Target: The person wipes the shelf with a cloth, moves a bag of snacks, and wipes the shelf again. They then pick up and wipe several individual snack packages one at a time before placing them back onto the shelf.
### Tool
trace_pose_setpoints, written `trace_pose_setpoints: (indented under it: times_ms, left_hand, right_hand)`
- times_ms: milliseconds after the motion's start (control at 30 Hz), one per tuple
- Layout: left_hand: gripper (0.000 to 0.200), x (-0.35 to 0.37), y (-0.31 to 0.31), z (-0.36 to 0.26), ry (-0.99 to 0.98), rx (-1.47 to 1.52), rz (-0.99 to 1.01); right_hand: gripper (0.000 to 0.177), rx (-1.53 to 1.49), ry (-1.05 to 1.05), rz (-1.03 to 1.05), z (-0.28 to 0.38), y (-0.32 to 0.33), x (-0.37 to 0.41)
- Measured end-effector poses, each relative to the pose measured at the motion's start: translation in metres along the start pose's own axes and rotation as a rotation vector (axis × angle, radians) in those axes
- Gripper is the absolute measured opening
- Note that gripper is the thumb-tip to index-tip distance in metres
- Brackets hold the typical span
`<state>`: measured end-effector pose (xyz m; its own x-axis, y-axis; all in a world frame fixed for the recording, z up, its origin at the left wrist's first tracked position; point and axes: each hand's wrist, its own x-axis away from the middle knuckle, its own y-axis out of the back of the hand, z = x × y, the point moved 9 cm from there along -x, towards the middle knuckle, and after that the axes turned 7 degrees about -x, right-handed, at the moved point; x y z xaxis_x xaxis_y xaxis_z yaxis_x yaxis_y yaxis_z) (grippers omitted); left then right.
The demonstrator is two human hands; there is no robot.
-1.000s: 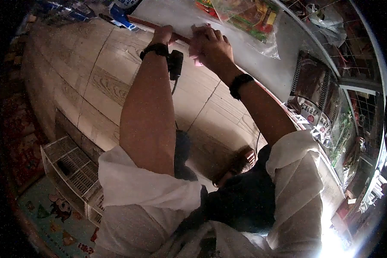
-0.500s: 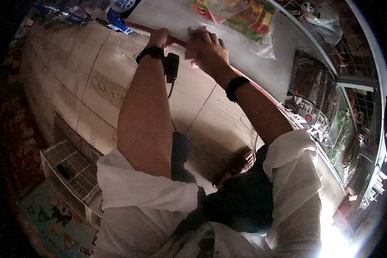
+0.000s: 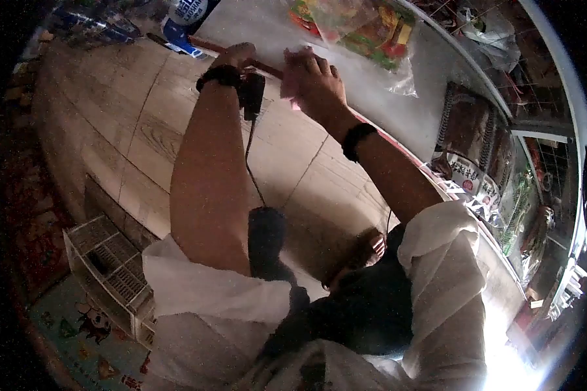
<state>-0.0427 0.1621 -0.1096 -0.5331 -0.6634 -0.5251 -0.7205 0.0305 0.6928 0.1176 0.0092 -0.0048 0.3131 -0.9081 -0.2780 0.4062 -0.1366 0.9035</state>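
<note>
My right hand (image 3: pixel 321 81) is closed around a crumpled pink cloth (image 3: pixel 293 88) and presses it against the front edge of a grey shelf top (image 3: pixel 254 29). To its left, my left hand (image 3: pixel 235 56) grips the reddish-brown rim (image 3: pixel 267 68) of that same shelf, its fingertips partly hidden. A black band sits on each wrist, and a small black device (image 3: pixel 252 93) with a cable hangs by the left one. On the shelf, beyond my right hand, lies a colourful printed plastic bag (image 3: pixel 372 32).
Blue-and-white packaging (image 3: pixel 184 19) stands at the shelf's left end. Dark spiral-edged packets (image 3: pixel 466 124) and wrapped goods are on the right, beside a metal rack (image 3: pixel 541 127). A pale crate (image 3: pixel 111 260) sits low on the left, on a wood-look floor (image 3: pixel 137 130).
My left hand has slid a little leftward along the shelf rim, and more of the device's cable shows. My right hand with the pink cloth has shifted only slightly.
</note>
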Motion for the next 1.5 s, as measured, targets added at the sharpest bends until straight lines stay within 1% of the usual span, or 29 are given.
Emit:
trace_pose_setpoints:
  times_ms: [33,67,133,167,300,367,433,467,533,567,633,667,700,767,800,900,933,967,1000,1033,1100,1133,1200,1233,1300,1400,1433,1467,1500]
  left_hand:
    - [0.023,0.01,0.002,-0.025,-0.444,-0.225,-0.074]
    - [0.023,-0.013,0.011,-0.008,-0.11,-0.542,0.05]
    - [0.024,-0.03,0.063,0.023,0.59,-1.141,0.297]
    - [0.024,-0.042,0.075,0.009,0.585,-1.145,0.299]
    - [0.018,-0.097,0.127,-0.101,0.161,-0.681,-0.455]
    - [0.017,-0.114,0.131,-0.126,0.055,-0.547,-0.631]
    - [0.016,-0.121,0.128,-0.094,0.604,-0.501,-0.68]
    - [0.016,-0.126,0.121,-0.095,0.607,-0.499,-0.679]
    - [0.024,-0.13,0.07,-0.06,0.854,0.206,-0.421]
    - [0.024,-0.133,0.063,-0.06,0.854,0.21,-0.42]
    - [0.027,-0.119,0.01,-0.05,1.168,0.753,-0.265]
    - [0.031,-0.118,0.001,-0.056,1.1,0.963,-0.202]
    - [0.031,-0.116,-0.002,-0.057,1.099,0.964,-0.201]
    - [0.034,-0.097,-0.009,-0.06,1.252,1.071,-0.266]
    - [0.034,-0.096,-0.009,-0.06,1.253,1.072,-0.267]
    - [0.025,-0.101,-0.014,-0.049,0.97,1.396,-0.3]
    - [0.025,-0.096,-0.014,-0.034,0.971,1.396,-0.301]
    - [0.02,-0.094,-0.025,-0.016,0.985,1.476,-0.181]
    - [0.015,-0.092,-0.036,-0.012,0.996,1.554,-0.058]
    - [0.015,-0.09,-0.038,-0.013,0.997,1.555,-0.058]
    - [0.017,-0.095,-0.036,-0.023,0.82,1.537,-0.024]
    - [0.017,-0.095,-0.043,-0.014,0.82,1.538,-0.023]
    - [0.021,-0.091,-0.053,0.022,0.901,1.317,-0.069]
    - [0.021,-0.096,-0.053,0.006,0.902,1.317,-0.066]
    - [0.018,-0.093,-0.035,-0.033,1.081,1.224,-0.378]
    - [0.016,-0.1,-0.02,-0.058,1.116,1.24,-0.419]
    - [0.016,-0.097,-0.03,-0.028,1.116,1.24,-0.419]
    - [0.018,-0.131,-0.052,-0.018,0.539,1.688,-0.033]
    - [0.021,-0.134,-0.037,-0.05,-0.124,1.986,0.377]
  right_hand:
    - [0.056,-0.002,-0.001,-0.034,0.0,0.002,0.0]
    - [0.054,-0.004,-0.002,-0.068,0.0,0.004,0.0]
    - [0.053,-0.004,0.011,-0.08,0.001,0.007,-0.001]
    - [0.052,-0.002,0.024,-0.088,0.003,0.009,-0.001]
    - [0.05,0.014,0.024,-0.07,0.002,0.01,-0.001]
    - [0.049,0.002,0.062,-0.076,0.005,0.011,0.0]
    - [0.049,0.01,0.062,-0.065,0.004,0.01,-0.001]
    - [0.048,0.019,0.062,-0.055,0.003,0.008,0.0]
    - [0.047,0.018,0.068,-0.051,0.001,0.003,-0.001]
    - [0.047,0.018,0.076,-0.053,0.0,0.001,-0.001]
    - [0.046,0.002,0.078,-0.053,-0.001,-0.001,0.0]
    - [0.045,-0.016,0.082,-0.056,0.0,0.0,0.0]
    - [0.045,-0.015,0.081,-0.056,-0.001,0.001,0.0]
    - [0.044,-0.048,0.109,-0.139,0.002,0.01,0.0]
    - [0.044,-0.048,0.109,-0.137,0.002,0.01,0.0]
    - [0.043,-0.066,0.099,-0.15,0.001,0.01,0.001]
    - [0.042,-0.058,0.09,-0.115,-0.001,0.006,0.001]
    - [0.042,-0.05,0.08,-0.081,-0.003,0.002,0.0]
    - [0.042,-0.05,0.08,-0.08,-0.003,0.002,0.0]
    - [0.042,-0.059,0.102,-0.089,-0.001,0.004,0.001]
    - [0.043,-0.067,0.121,-0.097,0.0,0.006,0.002]
    - [0.043,-0.074,0.109,-0.096,0.001,0.007,0.001]
    - [0.043,-0.08,0.095,-0.095,-0.001,0.007,0.001]
    - [0.044,-0.062,0.101,-0.087,-0.001,0.005,0.001]
    - [0.045,-0.046,0.106,-0.079,-0.001,0.004,0.001]
    - [0.044,-0.026,0.137,-0.116,0.002,0.009,0.001]
    - [0.044,-0.029,0.132,-0.12,0.001,0.007,0.001]
    - [0.043,-0.033,0.128,-0.125,0.001,0.006,0.001]
    - [0.043,-0.034,0.129,-0.125,0.002,0.007,0.001]
